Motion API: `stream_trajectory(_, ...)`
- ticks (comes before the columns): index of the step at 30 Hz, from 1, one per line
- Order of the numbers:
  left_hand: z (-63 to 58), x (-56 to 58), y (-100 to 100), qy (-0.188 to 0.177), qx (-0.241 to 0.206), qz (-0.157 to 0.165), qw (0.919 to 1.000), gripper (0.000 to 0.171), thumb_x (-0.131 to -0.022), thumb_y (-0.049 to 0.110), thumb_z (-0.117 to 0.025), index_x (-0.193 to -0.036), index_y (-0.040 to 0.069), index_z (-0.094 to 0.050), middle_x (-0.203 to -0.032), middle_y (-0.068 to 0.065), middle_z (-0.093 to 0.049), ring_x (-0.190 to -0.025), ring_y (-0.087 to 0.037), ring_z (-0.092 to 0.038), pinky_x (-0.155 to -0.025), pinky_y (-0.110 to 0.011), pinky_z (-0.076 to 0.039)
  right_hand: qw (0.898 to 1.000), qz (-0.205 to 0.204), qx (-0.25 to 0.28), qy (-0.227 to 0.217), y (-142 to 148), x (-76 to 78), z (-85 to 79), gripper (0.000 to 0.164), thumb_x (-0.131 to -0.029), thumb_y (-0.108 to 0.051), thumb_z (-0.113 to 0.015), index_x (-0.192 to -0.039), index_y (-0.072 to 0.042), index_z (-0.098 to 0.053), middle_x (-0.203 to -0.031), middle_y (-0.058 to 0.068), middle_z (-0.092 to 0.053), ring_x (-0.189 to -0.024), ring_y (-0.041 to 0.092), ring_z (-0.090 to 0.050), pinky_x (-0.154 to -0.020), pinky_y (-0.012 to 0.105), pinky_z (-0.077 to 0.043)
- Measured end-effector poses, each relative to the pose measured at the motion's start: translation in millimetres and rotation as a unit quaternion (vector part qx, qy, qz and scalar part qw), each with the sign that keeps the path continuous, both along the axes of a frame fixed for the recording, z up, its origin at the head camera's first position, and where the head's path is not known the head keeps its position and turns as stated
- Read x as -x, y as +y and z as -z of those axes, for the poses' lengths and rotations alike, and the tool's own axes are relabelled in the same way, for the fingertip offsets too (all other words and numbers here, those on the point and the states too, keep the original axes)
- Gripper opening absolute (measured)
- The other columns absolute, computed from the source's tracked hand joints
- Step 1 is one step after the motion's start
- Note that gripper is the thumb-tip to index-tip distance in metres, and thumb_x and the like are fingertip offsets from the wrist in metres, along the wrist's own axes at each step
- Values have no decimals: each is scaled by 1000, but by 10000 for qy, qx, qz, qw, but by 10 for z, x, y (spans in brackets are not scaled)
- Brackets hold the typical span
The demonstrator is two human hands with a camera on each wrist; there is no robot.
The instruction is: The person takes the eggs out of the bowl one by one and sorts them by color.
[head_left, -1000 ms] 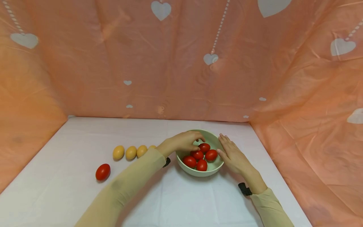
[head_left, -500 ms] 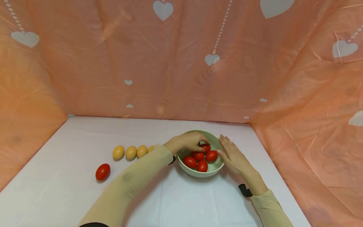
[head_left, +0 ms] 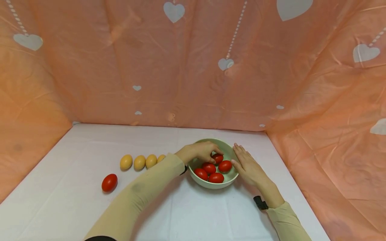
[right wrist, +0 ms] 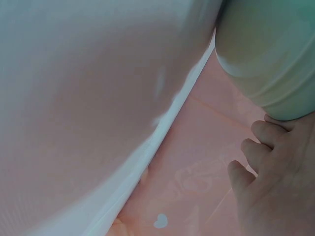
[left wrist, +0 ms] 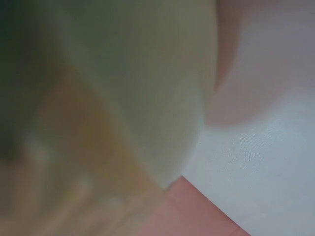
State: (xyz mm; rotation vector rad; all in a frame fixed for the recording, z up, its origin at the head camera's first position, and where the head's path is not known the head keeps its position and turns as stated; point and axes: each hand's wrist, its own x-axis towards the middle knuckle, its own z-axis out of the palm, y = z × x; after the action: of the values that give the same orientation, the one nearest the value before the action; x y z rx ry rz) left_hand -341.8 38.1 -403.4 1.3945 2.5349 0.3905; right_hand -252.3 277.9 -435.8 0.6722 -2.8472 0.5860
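Observation:
A pale green bowl [head_left: 212, 185] holds several red eggs [head_left: 216, 178]. My left hand [head_left: 202, 150] reaches over its left rim, thumb and fingers curled round a red egg [head_left: 217, 158] towards the far side of the bowl. Against the right side of the bowl rests my right hand [head_left: 247, 165], its fingers straight and lying along the rim. In the right wrist view, the fingers [right wrist: 258, 152] show beside the bowl's outer wall [right wrist: 275, 64]. Blur fills much of the left wrist view, with the bowl's wall [left wrist: 162, 88] across it.
Left of the bowl, several yellow eggs [head_left: 139, 162] stand in a row, partly behind the left sleeve [head_left: 141, 190]. A single red egg [head_left: 109, 183] lies nearer on the white tablecloth [head_left: 199, 214]. Orange curtains [head_left: 181, 67] with hearts enclose the back and sides.
My left hand has moved right and deeper into the bowl, its fingers coming round a red egg. The front egg has turned sideways. My right hand stays at the rim.

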Motion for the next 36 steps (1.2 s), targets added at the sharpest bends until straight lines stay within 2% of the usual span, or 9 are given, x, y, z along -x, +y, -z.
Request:
stream_trajectory(13, -2, -22, -33, -184, -11, -216, 9996, 47, -96, 13, -74, -141, 4, -62, -137, -8, -67, -128, -21, -60, -113, -31, -43, 9999, -68, 3, 129, -14, -15, -10, 64, -111, -34, -45, -159, 7, -31, -167, 24, -28, -154, 45, -24, -122, 62, -21)
stream_trajectory(20, -16, -47, -106, 21, -166, -387, 9991, 46, -97, 17, -74, -140, 4, -63, -137, -8, -66, -128, -21, -60, -115, -34, -42, 10000, -16, -13, 4, -9, -10, -8, 65, -111, -34, -46, -159, 6, -30, -168, 21, -27, -155, 44, -23, -124, 61, -20)
stream_trajectory(28, -62, -126, -237, 6, -549, -600, 9967, 44, -97, 19, -73, -138, 5, -63, -134, -8, -66, -124, -21, -60, -112, -34, -45, 9999, -55, -5, 128, -6, -16, -6, 64, -111, -34, -46, -158, 8, -33, -166, 24, -29, -153, 47, -25, -122, 63, -22)
stream_trajectory(36, -107, -222, -414, 20, -1018, -688, 9924, 44, -97, 21, -74, -137, 6, -63, -134, -8, -65, -123, -23, -60, -110, -35, -46, 10000, -32, -43, 40, -6, 0, -2, 64, -111, -34, -46, -159, 6, -32, -167, 22, -28, -154, 45, -23, -123, 62, -21)
